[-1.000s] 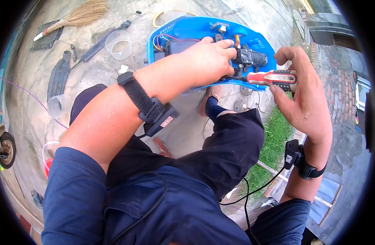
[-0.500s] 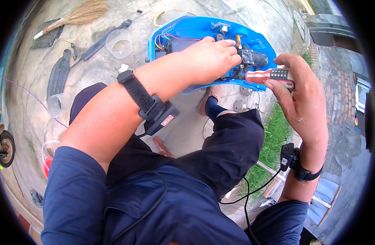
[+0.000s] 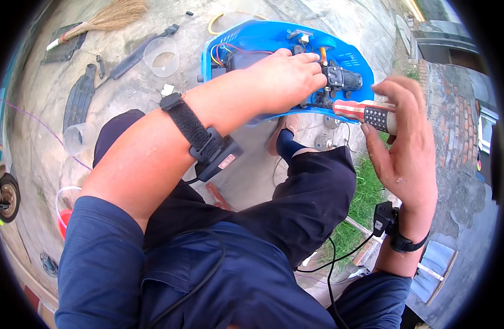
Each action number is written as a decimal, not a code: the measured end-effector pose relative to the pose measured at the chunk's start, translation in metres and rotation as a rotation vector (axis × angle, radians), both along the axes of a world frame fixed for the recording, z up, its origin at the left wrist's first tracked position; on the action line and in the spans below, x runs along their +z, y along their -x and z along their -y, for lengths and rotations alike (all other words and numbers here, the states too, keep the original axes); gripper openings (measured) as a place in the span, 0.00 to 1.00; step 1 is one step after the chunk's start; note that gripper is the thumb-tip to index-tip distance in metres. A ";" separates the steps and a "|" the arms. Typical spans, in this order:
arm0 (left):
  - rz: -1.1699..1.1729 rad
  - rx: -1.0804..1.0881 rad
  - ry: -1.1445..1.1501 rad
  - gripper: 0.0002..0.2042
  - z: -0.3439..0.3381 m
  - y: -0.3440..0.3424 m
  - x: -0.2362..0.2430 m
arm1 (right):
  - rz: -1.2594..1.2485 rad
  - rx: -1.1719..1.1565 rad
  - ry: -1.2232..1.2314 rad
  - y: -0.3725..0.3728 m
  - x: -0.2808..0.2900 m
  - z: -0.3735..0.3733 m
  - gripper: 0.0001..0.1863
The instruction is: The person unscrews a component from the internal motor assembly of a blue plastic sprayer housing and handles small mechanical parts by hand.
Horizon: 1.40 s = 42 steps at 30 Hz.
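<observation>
A blue plastic housing (image 3: 357, 57) lies open before me, with wires and black parts inside. My left hand (image 3: 293, 77) reaches into it, fingers curled together against a black pump-like unit (image 3: 342, 79); its thumb and what lies beneath the palm are hidden. At the housing's near right edge is a screwdriver with a red, white and dark patterned handle (image 3: 353, 111). Its tip is hidden among the black parts. My right hand (image 3: 402, 129) is loosely closed about the handle's butt end, with the thumb below and the forefinger raised above it.
On the concrete at left lie a straw broom (image 3: 106, 19), clear plastic cups (image 3: 162, 57), a black strip-like part (image 3: 81, 98) and a long dark tool (image 3: 139, 57). A red bucket (image 3: 64, 220) stands near my left elbow. Grass (image 3: 367, 189) and a brick wall (image 3: 454, 109) border the right.
The screwdriver handle has turned, showing a different side of its pattern. My right hand has loosened, its thumb and fingers spreading a little from the handle. My left hand stays in place.
</observation>
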<state>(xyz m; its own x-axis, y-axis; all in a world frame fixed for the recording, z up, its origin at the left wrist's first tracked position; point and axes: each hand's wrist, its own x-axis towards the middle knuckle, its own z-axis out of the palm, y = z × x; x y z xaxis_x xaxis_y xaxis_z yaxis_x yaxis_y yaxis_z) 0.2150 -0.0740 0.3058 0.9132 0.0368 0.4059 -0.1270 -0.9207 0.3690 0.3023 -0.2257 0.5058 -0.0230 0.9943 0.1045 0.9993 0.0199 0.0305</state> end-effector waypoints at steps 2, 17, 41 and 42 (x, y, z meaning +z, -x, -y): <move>0.008 0.002 -0.003 0.14 0.000 -0.001 0.000 | -0.036 -0.086 0.047 0.003 0.000 0.003 0.21; 0.044 0.018 -0.009 0.12 0.002 -0.002 -0.005 | -0.039 -0.101 0.023 -0.002 0.001 0.005 0.21; -0.006 -0.003 0.014 0.12 0.002 -0.002 0.000 | 0.062 -0.196 0.082 -0.006 -0.003 0.023 0.22; -0.004 0.000 0.013 0.12 0.002 -0.001 0.000 | 0.072 -0.155 0.056 -0.005 -0.003 0.023 0.22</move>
<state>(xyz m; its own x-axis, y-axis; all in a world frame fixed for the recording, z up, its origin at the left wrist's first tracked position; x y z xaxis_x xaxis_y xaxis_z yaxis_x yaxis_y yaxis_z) 0.2163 -0.0759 0.3059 0.9149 0.0426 0.4015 -0.1250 -0.9157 0.3818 0.3072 -0.2487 0.5027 0.1258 0.9907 0.0525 0.9859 -0.1307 0.1048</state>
